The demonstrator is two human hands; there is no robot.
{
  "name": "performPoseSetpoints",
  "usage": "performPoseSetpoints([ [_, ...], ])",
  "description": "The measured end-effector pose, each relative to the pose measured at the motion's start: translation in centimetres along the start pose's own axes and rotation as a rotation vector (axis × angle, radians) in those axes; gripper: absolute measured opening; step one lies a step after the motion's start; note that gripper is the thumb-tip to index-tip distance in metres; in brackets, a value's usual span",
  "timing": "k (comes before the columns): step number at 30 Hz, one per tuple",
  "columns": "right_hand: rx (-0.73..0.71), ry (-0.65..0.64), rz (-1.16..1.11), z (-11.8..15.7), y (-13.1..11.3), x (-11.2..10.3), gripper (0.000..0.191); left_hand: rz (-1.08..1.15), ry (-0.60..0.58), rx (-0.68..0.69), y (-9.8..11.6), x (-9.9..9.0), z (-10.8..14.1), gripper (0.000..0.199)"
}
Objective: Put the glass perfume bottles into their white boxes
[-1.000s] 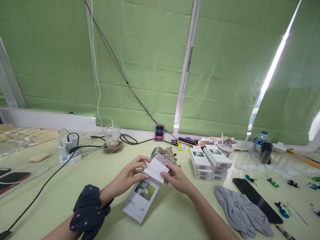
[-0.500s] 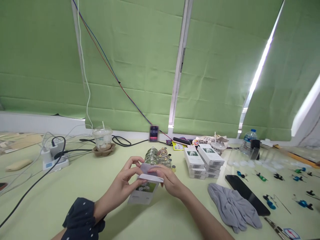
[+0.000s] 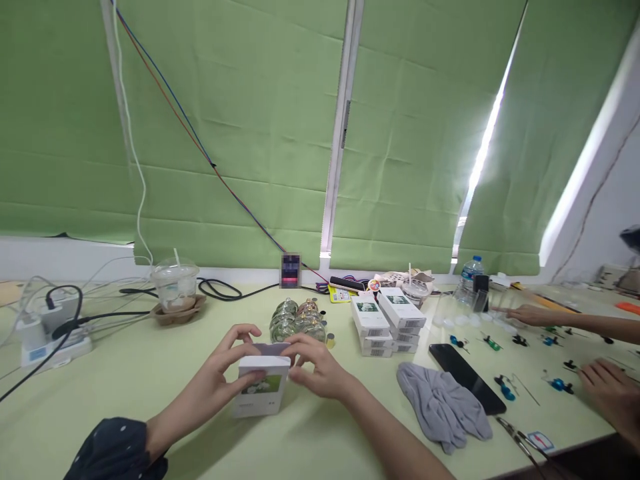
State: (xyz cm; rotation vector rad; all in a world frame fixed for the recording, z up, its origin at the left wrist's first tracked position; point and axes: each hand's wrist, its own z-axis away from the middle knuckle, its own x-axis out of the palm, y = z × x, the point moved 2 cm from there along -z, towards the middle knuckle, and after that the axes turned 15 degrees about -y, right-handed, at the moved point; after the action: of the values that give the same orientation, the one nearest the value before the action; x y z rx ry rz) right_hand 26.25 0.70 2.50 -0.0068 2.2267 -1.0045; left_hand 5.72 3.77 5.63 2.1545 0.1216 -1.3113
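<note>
Closing step: my left hand (image 3: 225, 373) & right hand (image 3: 315, 367) both clamped on white carton (image 3: 261, 393) w/ top flap down; next, tuck flap fully.

The person's left hand (image 3: 223, 373) and right hand (image 3: 320, 368) are bare, with no rings or gloves. A dark navy scrunchie (image 3: 117, 457) with small white dots sits round the left forearm. The right forearm is uncovered, with no sleeve showing
</note>
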Motion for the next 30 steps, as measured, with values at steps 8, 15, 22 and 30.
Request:
performPoseSetpoints([
  [8,-0.011,0.001,0.013,-0.4,0.2,1.2,0.034,-0.007,-0.066,0.05,-0.2,-0.6,-0.1,0.016],
  [15,0.003,-0.001,0.074,-0.7,0.4,1.4,0.025,0.079,0.0,0.041,0.5,-0.5,-0.2,0.018],
  [22,0.011,0.022,0.104,-0.9,0.5,1.9,0.018,0.159,-0.05,0.012,-0.4,-0.3,-0.4,0.023],
  [30,0.004,0.135,0.161,-0.9,1.2,3.0,0.018,0.183,-0.065,0.008,-0.4,-0.6,-0.3,0.023],
])
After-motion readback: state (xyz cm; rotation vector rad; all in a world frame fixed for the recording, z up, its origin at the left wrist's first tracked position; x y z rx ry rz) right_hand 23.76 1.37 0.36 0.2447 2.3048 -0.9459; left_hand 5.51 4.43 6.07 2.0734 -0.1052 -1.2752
